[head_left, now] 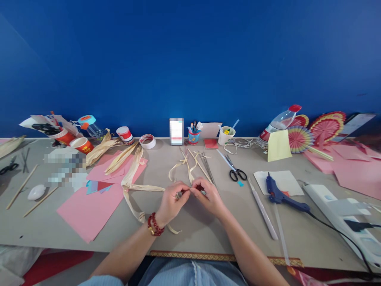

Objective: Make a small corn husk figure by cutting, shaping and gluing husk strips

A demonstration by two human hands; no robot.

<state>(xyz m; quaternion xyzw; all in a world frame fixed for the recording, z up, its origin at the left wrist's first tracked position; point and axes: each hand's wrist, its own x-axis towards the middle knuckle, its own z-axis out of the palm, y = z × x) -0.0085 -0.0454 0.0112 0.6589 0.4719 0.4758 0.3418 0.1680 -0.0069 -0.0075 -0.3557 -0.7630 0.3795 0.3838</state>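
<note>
Here, left hand (175, 199) and right hand (209, 195) pinch tight on the husk strip (190, 174) between them.

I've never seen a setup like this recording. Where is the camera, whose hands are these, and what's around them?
There's one picture, from a camera worn on a person's head, looking forward and down. No machine: the person's own bare left hand and right hand meet over the table. Their fingertips pinch close together; whatever is between them is too small to tell. Pale dried strips lie nearby. Pink paper lies left; black-handled scissors and a blue glue gun lie right.
</note>
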